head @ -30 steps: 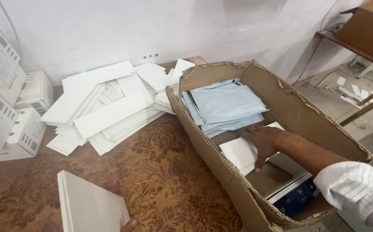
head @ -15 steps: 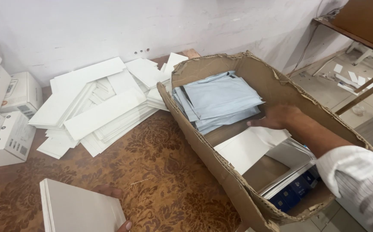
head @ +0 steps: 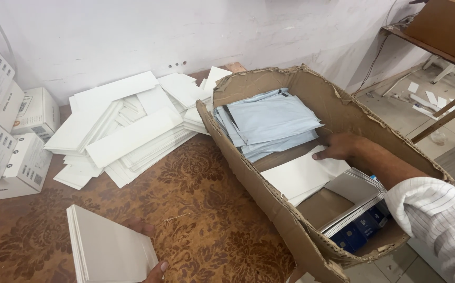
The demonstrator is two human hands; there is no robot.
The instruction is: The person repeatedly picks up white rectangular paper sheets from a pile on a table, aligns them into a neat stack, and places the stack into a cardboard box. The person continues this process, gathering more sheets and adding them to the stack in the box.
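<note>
The right hand (head: 342, 147) was down inside the big cardboard box (head: 259, 173), fingers spread flat on a white sheet (head: 300, 175) lying near the middle of it, not closed around anything as far as I could see. The left hand (head: 151, 262) was at the bottom edge of the view, mostly hidden, with its fingers wrapped around the edge of a stack of white flat cards (head: 109, 249) held just above the brown patterned desk (head: 196, 209).

Inside the box there was a bundle of pale blue pouches (head: 269, 123) at the far end, the white sheet beside them, then some grey-white flat pieces (head: 355, 191) and dark blue packets (head: 358, 233) at the near end, so it looked maybe half full, with bare cardboard showing between things.

Going by that, I'd guess the sorting was only partly done: a big messy pile of white flat cards (head: 128, 131) sat on the desk just left of the box, and a few white printed cartons (head: 7, 131) were stacked at the far left, well apart from either hand.
</note>
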